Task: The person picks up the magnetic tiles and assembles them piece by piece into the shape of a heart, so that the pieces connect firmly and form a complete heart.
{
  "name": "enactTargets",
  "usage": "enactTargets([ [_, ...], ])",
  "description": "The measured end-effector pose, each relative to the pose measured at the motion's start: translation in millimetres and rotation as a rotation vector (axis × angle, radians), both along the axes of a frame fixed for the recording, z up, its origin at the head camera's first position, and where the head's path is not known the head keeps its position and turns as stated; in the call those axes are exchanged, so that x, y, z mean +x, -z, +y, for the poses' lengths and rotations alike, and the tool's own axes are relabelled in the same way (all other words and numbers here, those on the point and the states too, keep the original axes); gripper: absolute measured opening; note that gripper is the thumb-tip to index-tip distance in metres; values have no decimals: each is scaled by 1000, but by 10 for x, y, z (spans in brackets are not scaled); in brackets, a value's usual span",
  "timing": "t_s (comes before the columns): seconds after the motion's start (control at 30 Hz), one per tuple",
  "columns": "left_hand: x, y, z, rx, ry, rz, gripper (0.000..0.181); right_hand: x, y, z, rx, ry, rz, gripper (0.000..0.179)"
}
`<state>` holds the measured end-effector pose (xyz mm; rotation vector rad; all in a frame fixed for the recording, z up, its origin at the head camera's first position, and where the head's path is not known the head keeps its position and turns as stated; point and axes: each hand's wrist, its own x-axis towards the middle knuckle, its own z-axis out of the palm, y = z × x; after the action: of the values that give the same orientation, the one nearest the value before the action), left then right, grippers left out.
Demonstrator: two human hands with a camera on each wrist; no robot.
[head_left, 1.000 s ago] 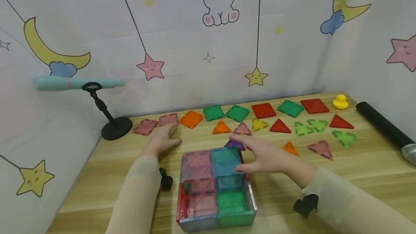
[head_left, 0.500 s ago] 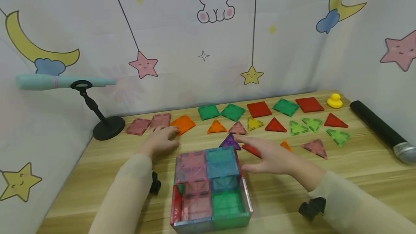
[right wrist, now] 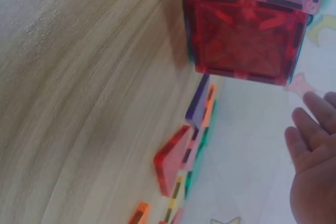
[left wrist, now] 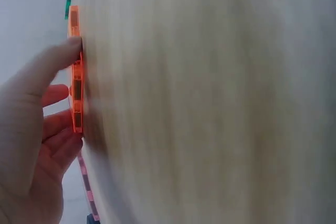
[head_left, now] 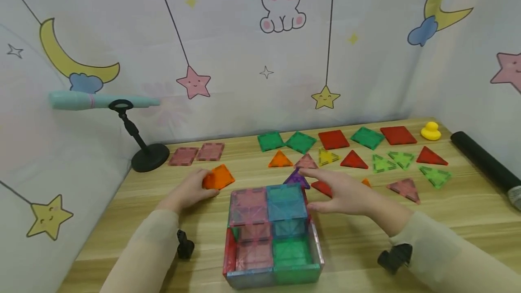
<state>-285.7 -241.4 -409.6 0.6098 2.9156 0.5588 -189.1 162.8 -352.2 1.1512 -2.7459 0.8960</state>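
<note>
"What's moved since half a second ago?"

"The orange square tile (head_left: pixel 223 177). It was in the back row, between the pink square tiles (head_left: pixel 210 151) and the first green square tile (head_left: pixel 270 141). Now it's nearer the person, just beyond the far left corner of the box (head_left: pixel 296 275), and that row has a gap."

"Who has it?"

"The left hand (head_left: pixel 186 191), which has drawn back with it. The wrist view shows a pinch: thumb (left wrist: pixel 68 52) on one side, fingers (left wrist: pixel 56 124) bent in behind, spread about as narrow as the tile is thick."

"Is it off the table (head_left: pixel 350 248)?"

"I can't tell; it sits very close to the wood."

"And the right hand (head_left: pixel 342 192)?"

"Still at the box's right side, thumb and fingers well apart, nothing in its grasp. I can't say whether it touches the wall."

"What's near it?"

"A purple triangle (head_left: pixel 294 179) just past the box, and a red tile (head_left: pixel 322 187) partly behind the fingers."

"How does the box look?"

"See-through tiles, with pink and blue over the far half. The near half is uncovered, so the pink and green floor shows."
</note>
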Motion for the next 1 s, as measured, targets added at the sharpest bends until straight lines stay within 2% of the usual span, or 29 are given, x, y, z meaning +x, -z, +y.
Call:
enactTargets([
  [0.07,5,-15,-26,10,-28,-14,65,4,8,-1,-2,12,-5,70],
  [0.13,38,-77,-79,45,-59,-31,64,2,15,10,-10,20,-3,69],
  [0.2,111,-191,-146,108,-93,-37,65,-1,16,26,-15,33,5,68],
  [0.3,292,-443,-204,195,-111,35,63,-13,-3,45,-28,27,28,66],
  [0.37,444,-619,-163,194,-70,122,62,-20,-22,48,-25,26,39,66],
  [0.4,528,-702,-114,184,-30,166,61,-24,-32,48,-20,25,41,65],
  [0.47,711,-831,13,154,75,227,61,-30,-48,45,-8,25,38,66],
  [0.53,887,-897,164,146,195,257,61,-29,-56,46,9,29,38,66],
  [0.63,1120,-904,346,176,354,249,61,-22,-57,56,21,30,45,66],
  [0.77,1339,-797,472,207,489,246,59,-13,-47,53,15,21,50,66],
  [0.87,1436,-711,534,180,543,270,60,-13,-31,40,11,18,55,66],
  [1.0,1497,-652,552,140,548,282,62,-19,0,15,15,12,57,65],
])
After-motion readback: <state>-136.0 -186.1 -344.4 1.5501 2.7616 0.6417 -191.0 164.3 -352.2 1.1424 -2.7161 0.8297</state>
